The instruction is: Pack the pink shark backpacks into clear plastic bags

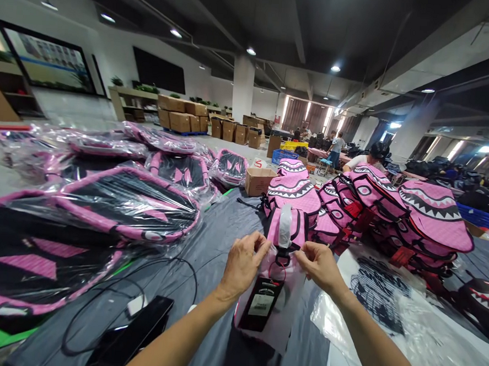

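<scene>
While our left hand and right hand pinch what looks like clear film | the pink bag lies between our fingertips — long axis near-to-far | neither hand clearly nearer

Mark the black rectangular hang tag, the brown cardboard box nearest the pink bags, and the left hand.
Black hang tag (261, 304), head view, its white label.
Brown cardboard box (258, 185), head view, front wall.
Left hand (242, 263), head view, back of hand.

Both forearms reach forward — left hand and right hand pinching.
</scene>
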### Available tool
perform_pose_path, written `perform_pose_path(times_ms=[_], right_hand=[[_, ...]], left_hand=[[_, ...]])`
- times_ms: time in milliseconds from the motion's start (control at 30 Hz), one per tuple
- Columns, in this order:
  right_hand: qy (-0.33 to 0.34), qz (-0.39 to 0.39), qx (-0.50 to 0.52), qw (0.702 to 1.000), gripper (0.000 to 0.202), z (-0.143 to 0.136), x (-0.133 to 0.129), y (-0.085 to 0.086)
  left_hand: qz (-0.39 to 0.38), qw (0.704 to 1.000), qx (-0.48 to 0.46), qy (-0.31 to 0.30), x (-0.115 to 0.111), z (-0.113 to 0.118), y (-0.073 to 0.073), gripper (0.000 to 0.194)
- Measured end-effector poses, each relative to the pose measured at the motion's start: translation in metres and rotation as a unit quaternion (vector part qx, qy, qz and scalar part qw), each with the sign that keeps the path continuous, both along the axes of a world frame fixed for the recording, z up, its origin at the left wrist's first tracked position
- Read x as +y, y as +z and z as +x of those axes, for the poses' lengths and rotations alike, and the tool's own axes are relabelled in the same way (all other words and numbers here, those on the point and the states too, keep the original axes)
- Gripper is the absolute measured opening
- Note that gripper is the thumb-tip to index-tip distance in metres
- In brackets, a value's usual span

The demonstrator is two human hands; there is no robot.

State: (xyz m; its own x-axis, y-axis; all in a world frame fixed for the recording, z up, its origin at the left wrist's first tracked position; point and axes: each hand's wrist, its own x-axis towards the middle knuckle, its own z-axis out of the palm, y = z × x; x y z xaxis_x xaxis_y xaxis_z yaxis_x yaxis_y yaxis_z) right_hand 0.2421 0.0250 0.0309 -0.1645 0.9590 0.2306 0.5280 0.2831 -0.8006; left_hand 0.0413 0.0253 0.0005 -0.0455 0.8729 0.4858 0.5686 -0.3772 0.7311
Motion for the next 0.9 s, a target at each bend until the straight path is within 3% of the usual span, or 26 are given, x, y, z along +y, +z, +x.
perform_pose_path(times_ms=[233,400,500,733,900], right_hand=[[-0.011,-0.084,0.104,0.991,0.033,0.002,0.001,0.003],[-0.036,-0.137,0.166,0.976,0.036,0.002,-0.003,0.013],[-0.035,-0.152,0.174,0.972,0.039,-0.004,-0.003,0.017],[0.111,-0.161,0.090,0.977,0.034,-0.029,0.000,0.019],[0.142,-0.172,0.069,0.972,0.021,-0.028,-0.001,0.021]], left_hand=[[0.011,0.998,0.048,0.047,-0.006,0.013,-0.009,0.023],[0.007,0.992,0.118,0.038,0.003,0.024,0.004,0.024],[-0.002,0.995,0.095,0.004,0.006,0.026,0.011,0.029],[-0.074,0.997,-0.031,-0.021,0.008,0.019,0.014,0.031],[-0.010,0.999,0.031,0.025,-0.009,0.015,0.003,0.032]])
